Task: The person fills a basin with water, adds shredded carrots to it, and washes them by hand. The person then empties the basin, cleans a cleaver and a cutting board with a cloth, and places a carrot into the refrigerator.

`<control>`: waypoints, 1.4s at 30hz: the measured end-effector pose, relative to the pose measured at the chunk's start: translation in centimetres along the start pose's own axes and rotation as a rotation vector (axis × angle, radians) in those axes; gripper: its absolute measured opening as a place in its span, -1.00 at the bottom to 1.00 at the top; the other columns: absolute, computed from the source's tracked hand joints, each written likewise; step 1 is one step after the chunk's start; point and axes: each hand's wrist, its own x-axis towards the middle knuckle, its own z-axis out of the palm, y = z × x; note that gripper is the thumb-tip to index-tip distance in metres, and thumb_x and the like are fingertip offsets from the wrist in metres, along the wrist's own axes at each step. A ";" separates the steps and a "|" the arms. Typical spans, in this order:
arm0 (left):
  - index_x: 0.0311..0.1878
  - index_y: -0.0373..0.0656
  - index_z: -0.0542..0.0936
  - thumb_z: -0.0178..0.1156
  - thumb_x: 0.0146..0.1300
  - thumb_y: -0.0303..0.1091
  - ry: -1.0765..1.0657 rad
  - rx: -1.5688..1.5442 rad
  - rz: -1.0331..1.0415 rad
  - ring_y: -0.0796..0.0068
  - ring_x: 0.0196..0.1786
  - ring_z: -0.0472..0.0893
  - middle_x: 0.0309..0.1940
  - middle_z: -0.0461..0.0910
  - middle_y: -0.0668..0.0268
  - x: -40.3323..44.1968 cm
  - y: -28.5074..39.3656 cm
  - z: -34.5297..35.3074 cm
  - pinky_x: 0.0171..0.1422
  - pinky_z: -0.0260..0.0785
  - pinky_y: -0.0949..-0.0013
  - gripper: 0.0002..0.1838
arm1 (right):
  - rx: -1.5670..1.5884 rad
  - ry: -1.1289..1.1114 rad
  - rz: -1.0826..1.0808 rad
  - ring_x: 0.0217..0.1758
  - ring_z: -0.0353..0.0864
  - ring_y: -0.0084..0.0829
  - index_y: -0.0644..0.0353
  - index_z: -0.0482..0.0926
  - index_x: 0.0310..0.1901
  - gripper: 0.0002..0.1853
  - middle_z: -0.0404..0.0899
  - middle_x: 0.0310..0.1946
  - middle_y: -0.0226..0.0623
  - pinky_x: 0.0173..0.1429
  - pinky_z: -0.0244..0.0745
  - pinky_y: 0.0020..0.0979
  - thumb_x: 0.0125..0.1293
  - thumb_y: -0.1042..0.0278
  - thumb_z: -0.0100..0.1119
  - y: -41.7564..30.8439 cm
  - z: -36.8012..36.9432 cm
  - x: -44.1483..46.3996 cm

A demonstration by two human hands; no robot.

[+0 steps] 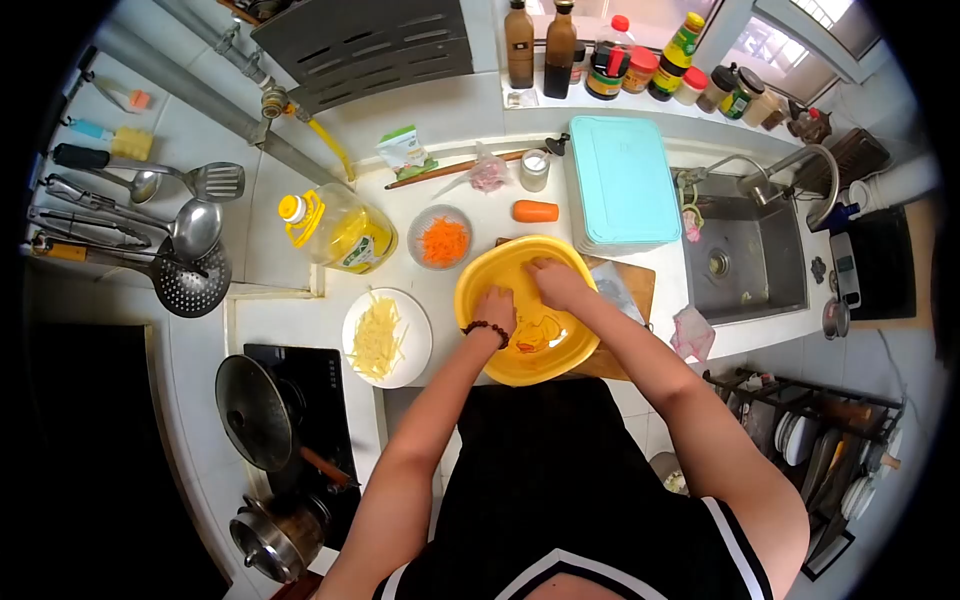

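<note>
A yellow plastic basin [575, 355] stands at the counter's front edge, partly over a wooden cutting board [637, 287]. Both my hands are inside it. My left hand [497, 312], with a dark red bead bracelet on its wrist, reaches into the left part; its fingertips point down and are hard to make out. Near the far wall, my right hand [553, 283] has its fingers bent a little and apart, with nothing visible between them. Shiny liquid with orange-red glints lies in the bottom. Left of the basin are a plate [422, 362] of pale yellow shreds and a bowl [417, 252] of shredded carrot.
A carrot [535, 211] lies behind the basin. A light-blue lidded box [625, 180] stands to the right, before the sink [755, 290]. An oil bottle [350, 235] is at back left. The stove [330, 400] carries a lidded pan [253, 412].
</note>
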 end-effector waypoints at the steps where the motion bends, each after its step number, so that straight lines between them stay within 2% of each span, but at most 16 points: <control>1: 0.15 -0.30 0.55 0.23 0.31 -0.38 -0.067 0.153 -0.099 -0.17 0.19 0.53 0.18 0.47 -0.12 -0.3 0.3 1.0 0.37 0.41 0.05 -0.63 | -0.092 -0.039 -0.006 0.22 0.59 -0.01 0.31 0.56 0.21 -0.50 0.58 0.14 0.04 0.23 0.57 -0.07 0.17 0.52 0.26 -0.4 0.4 -0.2; 5: 0.10 -0.34 0.54 0.30 0.25 -0.42 -0.215 0.217 -0.226 -0.18 0.13 0.58 0.16 0.45 -0.15 -1.1 2.3 1.3 0.23 0.53 0.04 -0.63 | -0.250 -0.104 0.024 0.23 0.58 -0.04 0.29 0.59 0.07 -0.62 0.54 0.12 0.03 0.18 0.60 -0.10 0.17 0.54 0.25 -2.4 1.2 -1.8; 9: 0.10 -0.34 0.53 0.33 0.23 -0.41 -0.299 0.245 -0.240 -0.18 0.10 0.62 0.11 0.49 -0.16 -1.3 2.7 1.0 0.17 0.58 0.05 -0.60 | -0.143 -0.088 0.028 0.14 0.63 -0.03 0.31 0.60 -0.06 -0.73 0.58 0.03 0.02 0.14 0.63 -0.13 0.18 0.54 0.24 -1.8 2.1 -3.4; 15: 0.04 -0.26 0.61 0.28 0.26 -0.41 -0.411 -0.046 -0.193 -0.12 0.08 0.67 -0.01 0.66 -0.16 -2.1 1.0 2.7 0.19 0.55 0.05 -0.71 | 0.047 -0.245 0.006 -0.02 0.68 0.05 0.31 0.65 -0.16 -0.82 0.64 -0.11 0.01 0.09 0.63 -0.11 0.19 0.56 0.18 -1.6 2.8 -5.6; 18: 0.06 -0.23 0.64 0.17 0.29 -0.48 -0.223 -0.084 -0.265 -0.14 0.08 0.65 -0.02 0.66 -0.11 -1.0 2.1 -0.5 0.19 0.51 -0.01 -0.72 | 0.085 -0.358 0.073 0.06 0.67 0.03 0.27 0.69 -0.09 -0.73 0.66 -0.06 0.03 0.14 0.62 -0.10 0.13 0.57 0.25 -1.9 1.1 -4.4; 19: 0.06 -0.23 0.64 0.17 0.29 -0.48 -0.227 -0.085 -0.267 -0.14 0.08 0.65 -0.02 0.66 -0.11 -0.5 1.5 -0.3 0.19 0.51 -0.01 -0.72 | 0.070 -0.212 0.071 0.08 0.65 0.02 0.26 0.68 -0.08 -0.72 0.63 -0.03 0.01 0.16 0.61 -0.11 0.13 0.56 0.26 -1.5 1.4 -3.4; 20: 0.05 -0.24 0.64 0.17 0.29 -0.49 -0.009 -0.074 -0.145 -0.15 0.08 0.63 -0.02 0.65 -0.10 0.3 0.9 -0.1 0.21 0.50 -0.03 -0.73 | 0.053 -0.063 0.069 0.10 0.63 0.01 0.25 0.68 -0.07 -0.70 0.61 -0.01 -0.02 0.17 0.61 -0.11 0.12 0.54 0.28 -1.1 1.6 -2.4; 21: 0.04 -0.25 0.63 0.17 0.29 -0.50 0.209 -0.063 -0.021 -0.16 0.07 0.61 -0.01 0.63 -0.08 1.0 0.3 0.3 0.22 0.49 -0.04 -0.73 | 0.052 -0.063 0.071 0.10 0.63 0.01 0.25 0.68 -0.07 -0.70 0.61 -0.01 -0.02 0.17 0.61 -0.11 0.12 0.54 0.28 -0.6 2.0 -1.4; 23: 0.04 -0.25 0.63 0.17 0.29 -0.51 0.214 -0.077 0.021 -0.17 0.07 0.59 -0.01 0.61 -0.08 2.1 -0.3 0.7 0.22 0.48 -0.04 -0.74 | -0.007 0.181 -0.077 0.16 0.57 -0.02 0.24 0.67 -0.06 -0.70 0.54 0.06 -0.07 0.21 0.59 -0.13 0.13 0.51 0.29 0.3 2.4 -0.1; 24: 0.03 -0.26 0.63 0.17 0.29 -0.51 0.217 -0.088 0.060 -0.18 0.06 0.58 -0.01 0.59 -0.09 2.4 -0.5 1.2 0.22 0.47 -0.04 -0.75 | -0.010 0.182 -0.075 0.16 0.57 -0.02 0.24 0.67 -0.06 -0.70 0.54 0.06 -0.07 0.21 0.59 -0.13 0.13 0.51 0.29 0.0 2.2 -0.1; 27: 0.04 -0.26 0.63 0.18 0.28 -0.51 0.119 -0.110 0.055 -0.16 0.06 0.59 -0.03 0.60 -0.09 2.8 -0.9 2.6 0.21 0.46 -0.03 -0.74 | -0.097 -0.001 -0.056 0.22 0.52 -0.04 0.22 0.67 -0.07 -0.74 0.50 0.14 -0.10 0.22 0.58 -0.13 0.16 0.49 0.27 -0.1 2.4 -0.4; 30: -0.03 -0.27 0.66 0.16 0.29 -0.51 0.031 -0.279 0.040 -0.15 0.04 0.60 -0.08 0.63 -0.07 1.5 -0.5 3.0 0.19 0.46 -0.02 -0.78 | 0.028 -0.023 -0.074 0.18 0.56 -0.02 0.25 0.68 -0.12 -0.78 0.54 0.08 -0.06 0.20 0.58 -0.13 0.18 0.48 0.26 0.0 4.5 -1.3; 37: -0.13 -0.20 0.74 0.14 0.30 -0.48 -0.272 -0.284 0.031 -0.07 0.06 0.65 -0.10 0.68 -0.08 -0.8 0.7 3.5 0.25 0.48 0.05 -0.79 | 0.146 -0.238 -0.087 -0.02 0.65 0.01 0.21 0.70 -0.16 -0.83 0.61 -0.14 -0.03 0.08 0.59 -0.09 0.21 0.48 0.23 0.1 4.9 -4.5; 39: -0.09 -0.19 0.73 0.13 0.30 -0.48 -0.265 -0.259 -0.019 -0.08 0.07 0.64 -0.08 0.67 -0.08 -1.2 1.2 2.1 0.25 0.48 0.05 -0.78 | 0.174 -0.282 -0.096 -0.04 0.65 0.00 0.19 0.70 -0.13 -0.80 0.61 -0.15 -0.03 0.03 0.59 -0.07 0.21 0.49 0.21 0.1 4.9 -4.8; 41: -0.05 -0.19 0.72 0.13 0.31 -0.48 -0.258 -0.229 -0.061 -0.09 0.08 0.63 -0.05 0.67 -0.08 -1.0 1.1 1.2 0.25 0.48 0.04 -0.77 | 0.081 -0.139 -0.001 -0.02 0.66 0.02 0.21 0.69 -0.09 -0.76 0.62 -0.11 -0.03 0.04 0.60 -0.08 0.19 0.50 0.23 -0.8 2.0 -4.6; 42: 0.00 -0.18 0.70 0.13 0.31 -0.47 -0.079 -0.230 -0.037 -0.10 0.09 0.62 -0.03 0.65 -0.07 -0.8 0.8 0.9 0.24 0.48 0.03 -0.75 | 0.084 -0.139 0.002 -0.02 0.66 0.02 0.21 0.69 -0.09 -0.76 0.62 -0.11 -0.03 0.04 0.60 -0.08 0.19 0.50 0.23 -0.9 1.4 -4.2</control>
